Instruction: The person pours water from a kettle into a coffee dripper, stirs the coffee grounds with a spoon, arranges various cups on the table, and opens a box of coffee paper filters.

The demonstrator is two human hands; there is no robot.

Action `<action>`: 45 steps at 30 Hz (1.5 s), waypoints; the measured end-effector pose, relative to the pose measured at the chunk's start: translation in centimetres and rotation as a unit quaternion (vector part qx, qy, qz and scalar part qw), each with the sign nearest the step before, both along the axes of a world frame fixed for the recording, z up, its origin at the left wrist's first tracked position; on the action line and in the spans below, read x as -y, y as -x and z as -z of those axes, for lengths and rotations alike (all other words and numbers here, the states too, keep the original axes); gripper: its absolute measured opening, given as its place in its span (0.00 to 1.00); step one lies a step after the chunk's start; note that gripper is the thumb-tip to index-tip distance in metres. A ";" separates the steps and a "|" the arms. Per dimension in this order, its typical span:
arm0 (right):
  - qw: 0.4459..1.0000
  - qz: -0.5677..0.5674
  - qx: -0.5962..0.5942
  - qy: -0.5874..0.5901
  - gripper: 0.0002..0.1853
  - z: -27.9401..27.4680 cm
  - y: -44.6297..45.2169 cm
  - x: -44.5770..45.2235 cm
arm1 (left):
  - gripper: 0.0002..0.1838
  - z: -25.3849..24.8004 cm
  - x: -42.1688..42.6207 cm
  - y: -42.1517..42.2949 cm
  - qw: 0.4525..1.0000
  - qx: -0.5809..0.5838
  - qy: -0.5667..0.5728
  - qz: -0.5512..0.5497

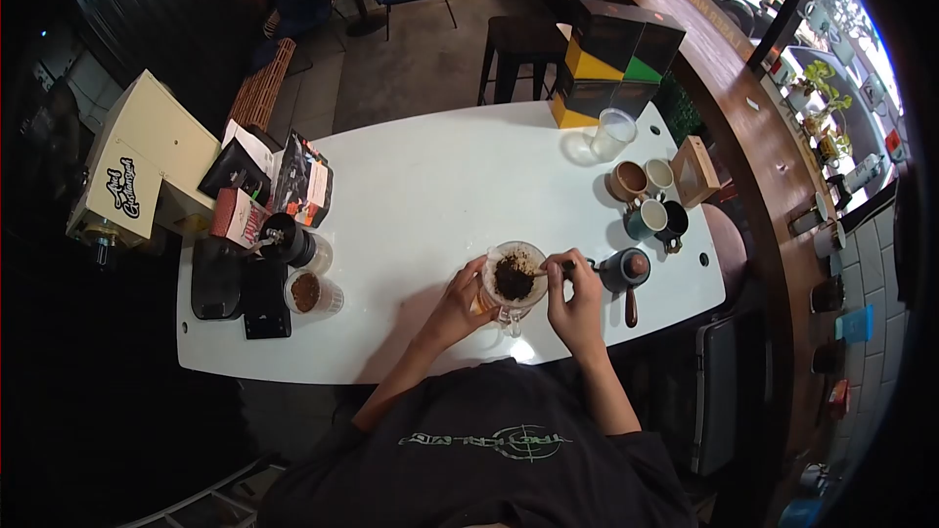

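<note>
Bench, left end: cream machine [147, 161] with dark lettering; a dark printed bag [303, 181] stands near it, upright.
Powder glass: clear tumbler [334, 301] of brown powder [305, 291], just right of a flat black slab [266, 308].
Left hand: [462, 300] curled round the side of a clear handled vessel [511, 317], gripping it.
Vessel: near edge of the bench [401, 196], in front of the wearer; dark grounds [514, 279] heaped in its top.
Right hand: [577, 295] closed on a slim stick [541, 272], tip at the grounds; cannot tell whether it touches them.
Boxes: black, yellow and green stack [611, 64], far side; clear cup [614, 137] just before it.
Pot: dark, brown-handled [626, 272], just right of the right hand.
Cups: four mugs [646, 220] clustered beyond the pot, near a brown carton [695, 173].
</note>
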State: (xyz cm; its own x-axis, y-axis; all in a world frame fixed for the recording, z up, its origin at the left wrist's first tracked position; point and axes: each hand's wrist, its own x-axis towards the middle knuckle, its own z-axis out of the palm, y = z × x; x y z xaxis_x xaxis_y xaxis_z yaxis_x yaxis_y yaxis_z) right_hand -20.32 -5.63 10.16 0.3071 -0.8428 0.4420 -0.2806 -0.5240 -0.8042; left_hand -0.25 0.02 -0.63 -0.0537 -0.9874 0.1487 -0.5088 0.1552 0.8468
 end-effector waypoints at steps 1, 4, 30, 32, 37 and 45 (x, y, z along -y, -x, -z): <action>1.000 0.015 -0.024 -0.011 0.02 0.1 0.1 0.0 | 0.39 -0.1 0.1 0.1 1.000 0.000 -0.008 0.001; 0.998 0.024 0.024 -0.059 0.05 1.4 0.2 0.5 | 0.40 -0.3 0.2 0.0 0.999 -0.032 -0.022 0.007; 0.889 0.430 -0.086 -0.128 0.24 8.2 15.1 -1.1 | 0.40 -2.1 0.2 -0.3 0.995 0.074 -0.059 0.030; 0.850 0.336 0.060 -0.402 0.26 8.5 15.6 -1.7 | 0.40 -1.9 -0.1 -0.3 0.991 0.110 -0.067 0.028; 0.808 0.193 0.249 -0.498 0.25 9.6 14.6 -2.0 | 0.41 -2.1 -0.4 -0.2 0.988 0.130 -0.078 0.027; 0.770 0.084 0.284 -0.566 0.20 11.0 15.6 0.7 | 0.41 -2.2 0.0 0.2 0.989 0.139 -0.050 0.024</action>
